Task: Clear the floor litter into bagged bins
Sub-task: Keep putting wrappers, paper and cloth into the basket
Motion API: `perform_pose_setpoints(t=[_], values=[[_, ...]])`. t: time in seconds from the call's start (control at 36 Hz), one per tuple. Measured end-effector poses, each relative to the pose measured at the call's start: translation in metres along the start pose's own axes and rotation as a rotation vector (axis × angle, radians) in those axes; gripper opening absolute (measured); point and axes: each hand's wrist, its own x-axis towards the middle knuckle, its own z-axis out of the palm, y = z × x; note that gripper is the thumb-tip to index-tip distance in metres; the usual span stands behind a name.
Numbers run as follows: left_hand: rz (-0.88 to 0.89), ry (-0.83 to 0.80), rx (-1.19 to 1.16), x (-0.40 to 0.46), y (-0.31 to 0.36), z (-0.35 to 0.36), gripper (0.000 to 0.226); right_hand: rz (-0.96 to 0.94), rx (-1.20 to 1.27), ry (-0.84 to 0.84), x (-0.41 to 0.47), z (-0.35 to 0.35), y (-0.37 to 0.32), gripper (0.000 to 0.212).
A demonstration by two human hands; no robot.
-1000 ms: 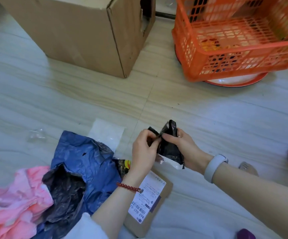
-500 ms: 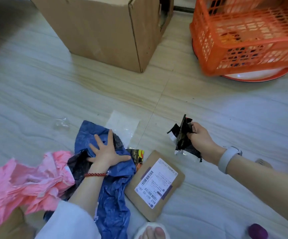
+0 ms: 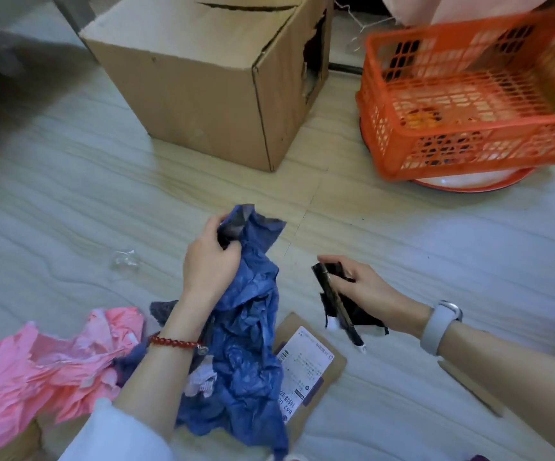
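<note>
The left hand is curling its fingers around the top of a blue bag, forearm reaching up from lower left — a red bead bracelet circling the wrist. The right hand is pinching a black wrapper — a pale band sitting on its wrist.

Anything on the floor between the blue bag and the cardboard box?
Nothing: head view shows bare floor tile between the blue bag and the cardboard box.

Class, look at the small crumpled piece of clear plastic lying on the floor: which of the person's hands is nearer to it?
Left. The left hand, gripping the blue bag, is just right of the clear plastic; the right hand, holding a black wrapper, is further right, beyond the bag.
</note>
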Motion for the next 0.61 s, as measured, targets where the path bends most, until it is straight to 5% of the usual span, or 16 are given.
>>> perform_pose_setpoints(t=[0.08, 0.14, 0.28, 0.42, 0.5, 0.61], values=[[-0.031, 0.08, -0.314, 0.01, 0.046, 0.003, 0.024, -0.057, -0.121, -0.034, -0.004, 0.005, -0.003, 0.079], [-0.105, 0.08, -0.603, 0.017, 0.071, 0.005, 0.027, -0.106, -0.205, -0.041, -0.007, 0.007, -0.003, 0.089], [-0.272, -0.083, -0.949, 0.02, 0.107, 0.016, 0.032, -0.163, -0.298, 0.182, -0.007, -0.009, 0.0, 0.03], [-0.006, -0.262, -0.673, 0.003, 0.095, 0.04, 0.018, -0.157, 0.075, 0.357, -0.017, -0.049, -0.011, 0.022], [0.155, -0.444, -0.343, -0.011, 0.079, 0.062, 0.064, -0.109, 0.297, 0.346, -0.023, -0.066, -0.017, 0.026], [0.159, -0.563, -0.156, -0.029, 0.082, 0.087, 0.09, -0.084, 0.604, 0.162, -0.036, -0.074, -0.029, 0.021]])
